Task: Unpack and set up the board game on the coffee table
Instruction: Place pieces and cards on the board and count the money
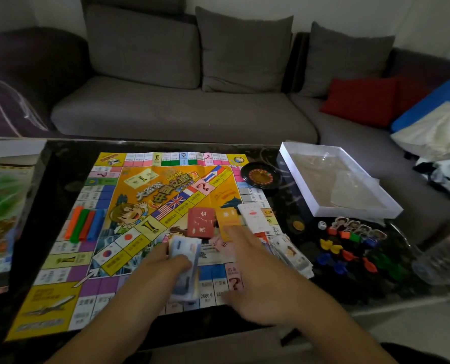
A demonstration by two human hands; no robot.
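On the dark glossy worktop [61, 164], my left hand [171, 261] clamps blurred paper banknotes [185, 258]; right fingers [235, 233] spread, nearer the orange card deck [226, 219] beyond.

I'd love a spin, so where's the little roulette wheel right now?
In the head view, the roulette wheel sits on the table at the far right corner of the game board, just left of the white box.

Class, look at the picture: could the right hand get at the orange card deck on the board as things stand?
Probably yes. The right hand is open and holds nothing, its fingertips right by the orange card deck, with nothing between them. The left hand holds the banknotes, clear of that path.
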